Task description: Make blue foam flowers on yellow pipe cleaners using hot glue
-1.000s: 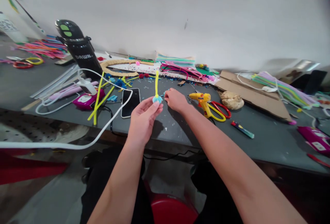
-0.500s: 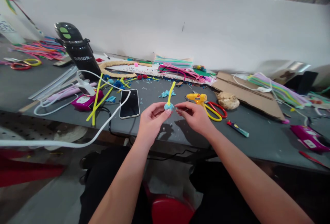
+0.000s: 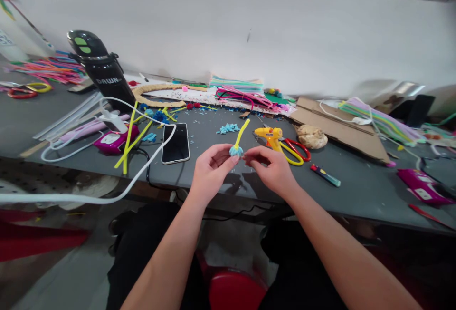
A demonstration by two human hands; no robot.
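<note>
Your left hand [image 3: 211, 171] pinches a fuzzy light-blue petalled piece [image 3: 235, 150] with a slim yellow stem [image 3: 242, 132]; your right hand [image 3: 275, 171] sits beside it, fingers bunched, any hold unclear.

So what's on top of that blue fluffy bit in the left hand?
A yellow stem sticks up from the blue fluffy bit. The left hand covers some of its lower side, so what's hidden there can't be seen.
</note>
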